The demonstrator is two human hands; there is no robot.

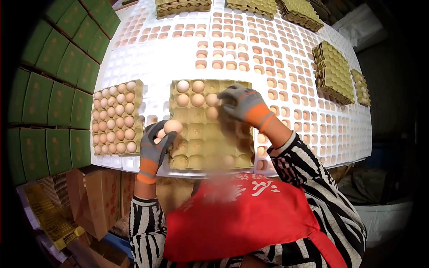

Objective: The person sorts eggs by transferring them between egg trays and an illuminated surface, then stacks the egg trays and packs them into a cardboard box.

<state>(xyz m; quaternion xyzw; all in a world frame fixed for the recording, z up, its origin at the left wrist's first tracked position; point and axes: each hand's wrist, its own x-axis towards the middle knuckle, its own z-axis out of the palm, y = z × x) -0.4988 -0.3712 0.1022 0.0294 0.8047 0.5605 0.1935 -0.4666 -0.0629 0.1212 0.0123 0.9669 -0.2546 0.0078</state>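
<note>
My left hand [155, 145], in a grey and orange glove, is closed around several eggs; a pale brown egg [173, 126] shows on top. It is at the left edge of a pulp egg tray [192, 130]. My right hand [243, 106], gloved the same way, is over the tray's upper part, its fingers curled at an egg [212, 99] in the second row. More eggs, such as a brown egg [198, 86], fill cups at the tray's upper left. A blurred patch hides part of the lower middle.
A full tray of eggs [114, 118] lies at the left. White foam trays [286, 58] with eggs in their cups cover much of the table. Stacked pulp trays [333, 71] stand at the right and back. Green boxes [59, 102] are piled along the left; a cardboard box [96, 201] is below.
</note>
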